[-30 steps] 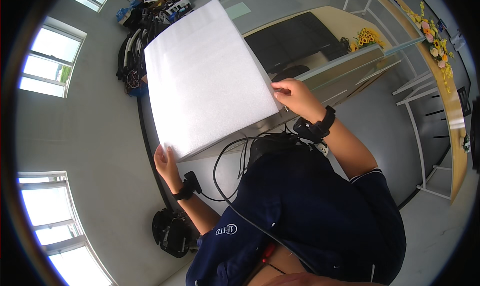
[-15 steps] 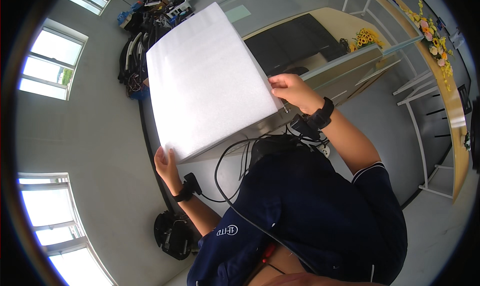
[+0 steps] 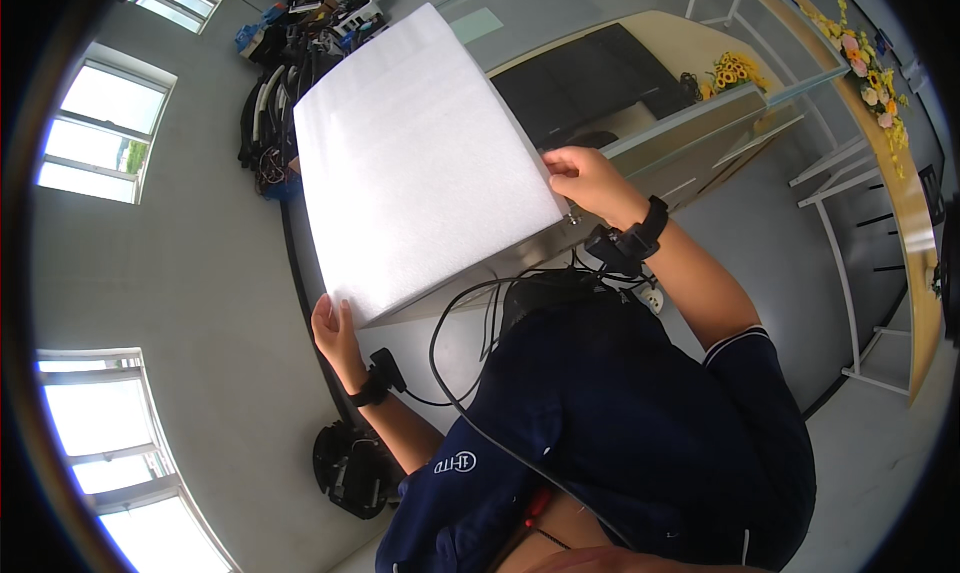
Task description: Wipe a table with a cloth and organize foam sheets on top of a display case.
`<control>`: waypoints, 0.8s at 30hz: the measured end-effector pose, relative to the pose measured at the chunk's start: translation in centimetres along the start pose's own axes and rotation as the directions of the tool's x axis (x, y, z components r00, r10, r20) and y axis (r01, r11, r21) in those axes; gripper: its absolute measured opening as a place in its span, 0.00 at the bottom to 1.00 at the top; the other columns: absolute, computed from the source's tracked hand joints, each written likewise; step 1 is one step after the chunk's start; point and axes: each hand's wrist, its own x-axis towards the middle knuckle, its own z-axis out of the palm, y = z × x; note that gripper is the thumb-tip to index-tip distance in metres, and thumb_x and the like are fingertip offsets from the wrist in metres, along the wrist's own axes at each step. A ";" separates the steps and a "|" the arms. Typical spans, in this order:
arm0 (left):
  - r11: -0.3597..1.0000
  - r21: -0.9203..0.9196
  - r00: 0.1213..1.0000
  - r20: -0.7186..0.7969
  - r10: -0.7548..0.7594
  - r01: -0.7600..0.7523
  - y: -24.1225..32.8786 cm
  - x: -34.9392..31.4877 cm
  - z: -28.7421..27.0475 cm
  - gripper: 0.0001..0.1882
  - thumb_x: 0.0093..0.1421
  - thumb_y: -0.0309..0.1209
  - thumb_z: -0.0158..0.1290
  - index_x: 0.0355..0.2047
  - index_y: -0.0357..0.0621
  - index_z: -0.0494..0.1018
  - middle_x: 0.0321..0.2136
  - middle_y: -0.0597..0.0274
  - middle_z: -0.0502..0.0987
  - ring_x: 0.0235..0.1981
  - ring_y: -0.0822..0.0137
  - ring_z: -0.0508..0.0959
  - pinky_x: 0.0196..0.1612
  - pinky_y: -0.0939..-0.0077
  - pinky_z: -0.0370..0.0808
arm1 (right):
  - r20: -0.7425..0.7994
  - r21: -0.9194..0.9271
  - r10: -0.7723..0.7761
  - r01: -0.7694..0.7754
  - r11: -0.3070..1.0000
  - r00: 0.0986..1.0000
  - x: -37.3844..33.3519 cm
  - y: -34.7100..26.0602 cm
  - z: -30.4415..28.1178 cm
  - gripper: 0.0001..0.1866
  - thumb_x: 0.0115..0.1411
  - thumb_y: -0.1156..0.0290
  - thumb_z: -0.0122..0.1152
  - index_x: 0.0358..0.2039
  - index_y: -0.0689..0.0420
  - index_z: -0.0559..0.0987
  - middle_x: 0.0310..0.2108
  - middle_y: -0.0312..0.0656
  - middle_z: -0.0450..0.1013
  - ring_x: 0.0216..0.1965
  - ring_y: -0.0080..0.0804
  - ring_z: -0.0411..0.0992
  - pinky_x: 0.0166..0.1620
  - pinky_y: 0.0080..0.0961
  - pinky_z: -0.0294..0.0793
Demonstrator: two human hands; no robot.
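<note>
A large white foam sheet (image 3: 430,173) lies before me, its near edge above a metallic-looking front. At its near left corner my left hand (image 3: 338,338) has thumb and fingers closed on the edge. My right hand (image 3: 592,185) grips the right edge close to the near right corner, the fingertips partly out of sight behind it. Black straps with small dark modules circle both wrists, and a black cable (image 3: 440,348) loops between my body and the sheet.
Beyond the sheet's right side, a dark flat panel (image 3: 585,83) lies behind a glass edge, with sunflowers (image 3: 735,73) close by. A wooden table (image 3: 912,263) curves along the right. Piled cables and gear (image 3: 270,123) stand against the left wall; a black bag-like object (image 3: 350,468) sits lower left.
Both hands keep their grip on the sheet. The right hand has shifted very slightly to the right, and the surroundings have shifted a little in the view.
</note>
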 end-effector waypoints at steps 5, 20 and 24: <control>1.000 -0.003 1.000 0.010 -0.007 0.007 0.1 -0.1 0.0 0.20 0.55 0.27 0.50 0.46 0.29 0.62 0.45 0.48 0.66 0.47 0.63 0.68 0.50 0.75 0.64 | -0.032 -0.030 -0.013 0.012 0.999 0.999 -0.1 0.2 0.0 0.18 0.49 0.79 0.48 0.42 0.66 0.71 0.36 0.42 0.71 0.34 0.23 0.69 0.39 0.19 0.68; 0.866 0.329 0.920 0.025 0.390 -0.376 5.7 -2.6 2.8 0.14 0.49 0.20 0.51 0.39 0.38 0.71 0.39 0.55 0.73 0.42 0.60 0.73 0.47 0.70 0.67 | -0.215 -0.525 -0.395 0.235 0.818 0.893 -3.1 -2.7 1.9 0.10 0.49 0.68 0.57 0.32 0.57 0.72 0.24 0.38 0.67 0.25 0.30 0.67 0.27 0.24 0.68; 0.839 0.364 0.913 0.213 0.348 -0.405 8.3 -4.3 5.1 0.13 0.50 0.26 0.52 0.39 0.40 0.71 0.38 0.54 0.74 0.42 0.58 0.72 0.46 0.69 0.68 | -0.168 -0.684 -0.496 0.261 0.681 0.852 -3.4 -2.7 2.3 0.13 0.48 0.66 0.58 0.34 0.58 0.72 0.24 0.40 0.68 0.28 0.36 0.68 0.30 0.29 0.68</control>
